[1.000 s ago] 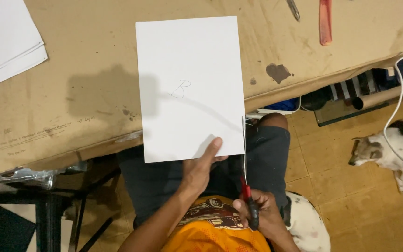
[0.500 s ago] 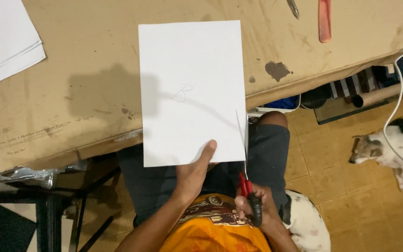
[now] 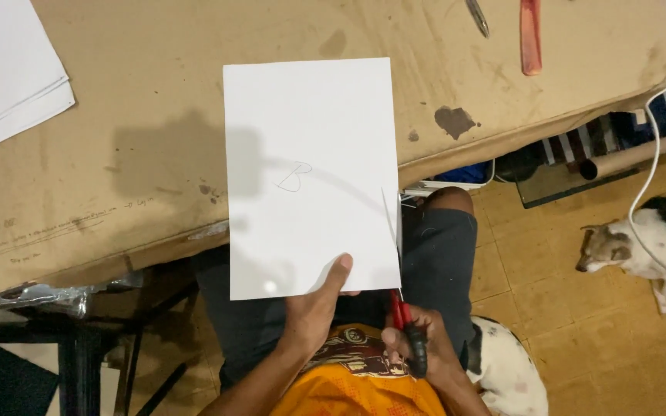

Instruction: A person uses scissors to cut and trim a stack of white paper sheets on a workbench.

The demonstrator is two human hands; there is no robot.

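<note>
- left hand (image 3: 314, 308) pinches the bottom edge of a white paper sheet (image 3: 310, 177), thumb on top.
- right hand (image 3: 418, 347) is closed around red-handled scissors (image 3: 404, 320), blades at the sheet's lower right edge.
- the sheet, held over the lap and the cardboard-covered table (image 3: 117, 154), looks light, thin and floppy; best gripped near the cut.
- both forearms are tucked close to the body.
- a dog (image 3: 641, 243) lies on the floor to the right.

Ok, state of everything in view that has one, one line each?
Sheet: held up by its lower edge, a slit cut in near its right edge.
Left hand: pinching the sheet, thumb on top.
Right hand: closed on the scissors' handles.
Scissors: blade up in the sheet's slit.
Paper stack: lying flat on the table.
Dog: lying on the floor.
</note>
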